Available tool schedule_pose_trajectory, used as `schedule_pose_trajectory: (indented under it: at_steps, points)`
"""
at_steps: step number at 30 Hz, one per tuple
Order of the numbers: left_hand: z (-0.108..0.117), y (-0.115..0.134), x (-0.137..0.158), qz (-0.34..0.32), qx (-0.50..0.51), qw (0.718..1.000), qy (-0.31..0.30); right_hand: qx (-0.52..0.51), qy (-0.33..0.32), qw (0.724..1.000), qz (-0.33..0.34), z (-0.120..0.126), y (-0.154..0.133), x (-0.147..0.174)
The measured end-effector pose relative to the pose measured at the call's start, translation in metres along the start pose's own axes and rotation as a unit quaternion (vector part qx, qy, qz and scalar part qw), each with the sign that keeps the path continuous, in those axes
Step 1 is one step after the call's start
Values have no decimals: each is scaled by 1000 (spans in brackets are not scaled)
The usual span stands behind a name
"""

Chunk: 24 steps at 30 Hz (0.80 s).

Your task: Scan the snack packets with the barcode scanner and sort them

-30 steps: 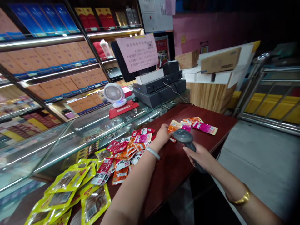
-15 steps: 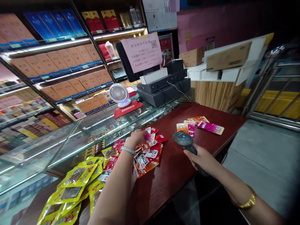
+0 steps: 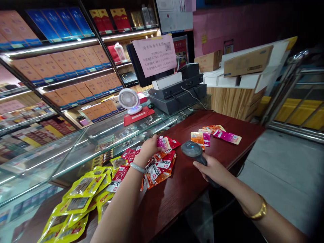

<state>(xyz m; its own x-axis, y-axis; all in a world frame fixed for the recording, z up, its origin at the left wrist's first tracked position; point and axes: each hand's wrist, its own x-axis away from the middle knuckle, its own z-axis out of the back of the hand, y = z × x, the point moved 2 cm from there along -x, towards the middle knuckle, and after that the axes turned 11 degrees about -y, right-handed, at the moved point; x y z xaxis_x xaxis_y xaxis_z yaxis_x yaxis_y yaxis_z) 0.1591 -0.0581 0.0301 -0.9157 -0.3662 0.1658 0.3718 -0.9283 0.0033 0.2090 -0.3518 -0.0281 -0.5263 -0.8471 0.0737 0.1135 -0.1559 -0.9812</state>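
Note:
My left hand is closed on the edge of a pink-and-cream snack packet, just over a heap of red, white and orange snack packets. Wrapped around its handle, my right hand holds a dark barcode scanner with a small blue light on top. The scanner's head points left, toward the heap, with a gap between it and the packet. Beyond the scanner lie an orange packet and a magenta packet among a few others.
Yellow snack packets are piled at the near left of the dark red table. Behind it runs a glass display counter with a small white fan and a monitor bearing a pink paper sign. A metal railing stands at right.
My left hand has lifted the pink-and-cream packet slightly from the heap, so more of it shows. My right hand has brought the scanner a little to the left, closer to it.

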Motion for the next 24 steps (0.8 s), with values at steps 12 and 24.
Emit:
schedule_pose_trajectory:
  at_steps: [12,24]
  points:
    - [-10,74,-13,-117,57,991,28,-50,3,999,-3,10,1,-8]
    - [-21,64,-51,0,-9,1000,25,-106,46,993,-13,23,14,-2]
